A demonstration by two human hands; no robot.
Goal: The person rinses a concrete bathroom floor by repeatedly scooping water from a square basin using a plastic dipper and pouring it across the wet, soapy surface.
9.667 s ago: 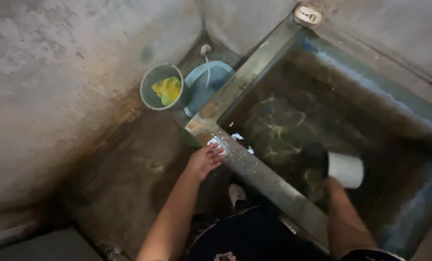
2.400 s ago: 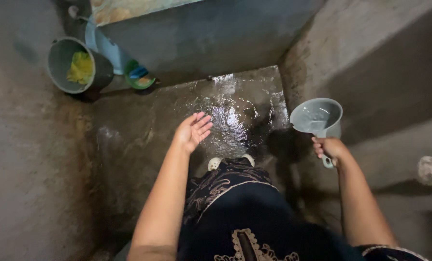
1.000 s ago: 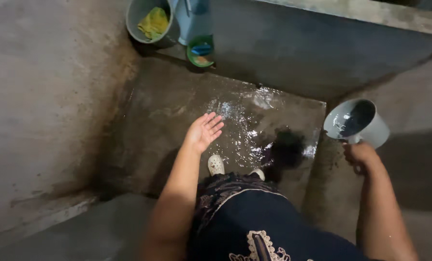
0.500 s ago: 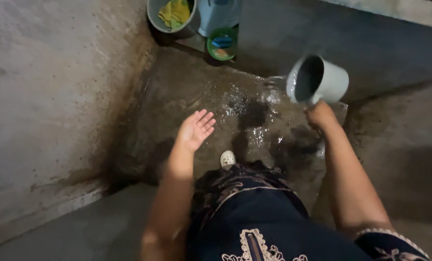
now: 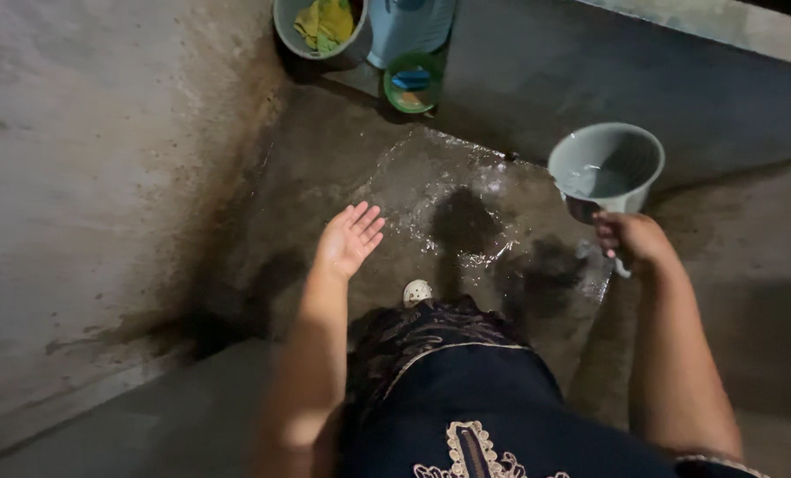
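My right hand (image 5: 633, 240) grips the handle of a grey plastic dipper (image 5: 606, 168), held upright with a little water in its bottom. My left hand (image 5: 349, 240) hangs open, palm up and fingers spread, above the wet concrete floor (image 5: 431, 195). It touches nothing. A white shoe (image 5: 417, 291) pokes out below my dark patterned skirt (image 5: 453, 389). Water glistens on the floor between my hands.
At the top stand a grey bucket (image 5: 291, 31) holding a yellow cloth (image 5: 323, 21), a light blue container (image 5: 410, 26) and a small green bowl (image 5: 412, 83). A grey tank wall (image 5: 608, 71) runs along the back. A rough stained wall (image 5: 86, 177) stands at the left.
Half a second ago the dipper was tipped sideways, pouring water on the floor. Now my right hand has swung it right and turned it upright. My left hand has barely moved.
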